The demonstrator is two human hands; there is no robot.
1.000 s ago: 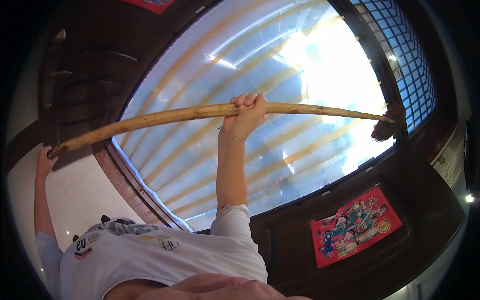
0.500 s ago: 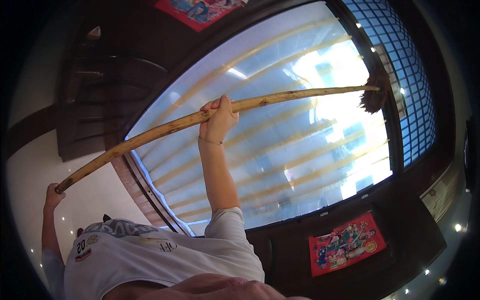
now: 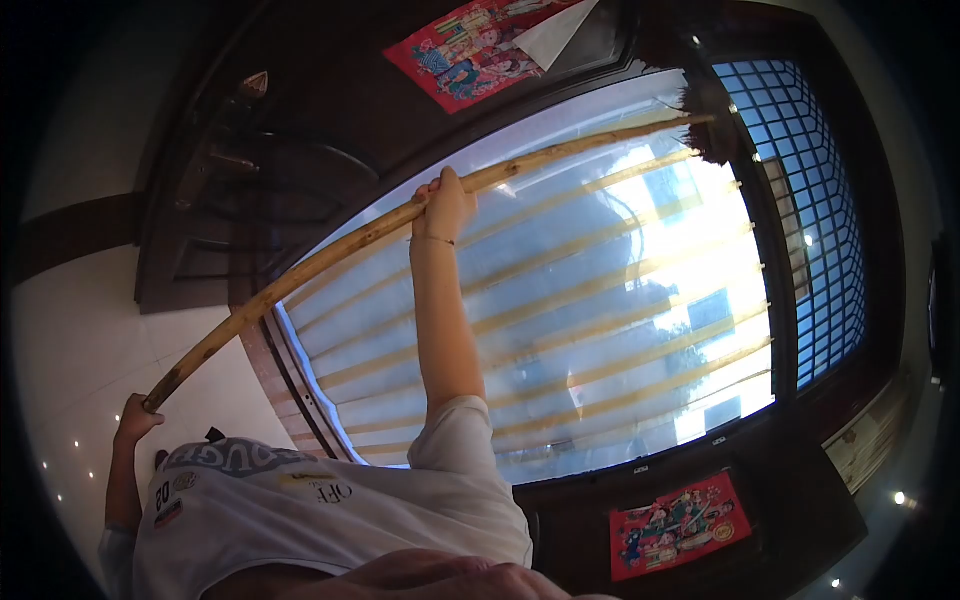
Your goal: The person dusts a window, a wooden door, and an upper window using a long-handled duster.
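My left hand (image 3: 137,418) is closed around the lower end of a long, slightly curved wooden pole (image 3: 330,258) at the far left. Farther up the pole, my right hand (image 3: 446,207) grips it with the arm raised. From there the pole slants to the upper right, where its thin tip meets a dark reddish-brown bristly head (image 3: 708,130). This head overlaps the dark frame near the top of a bright, translucent panel with yellowish stripes (image 3: 540,300).
A dark door leaf (image 3: 300,190) with a handle and a red picture (image 3: 470,55) stands at upper left. Another red picture (image 3: 680,525) hangs on the dark panel at lower right. A lattice window (image 3: 800,210) is at right, pale floor tiles (image 3: 90,350) at left.
The bristly head has moved up and left in view, and the pole slants more steeply. My left hand sits lower in view. Both hands keep their hold.
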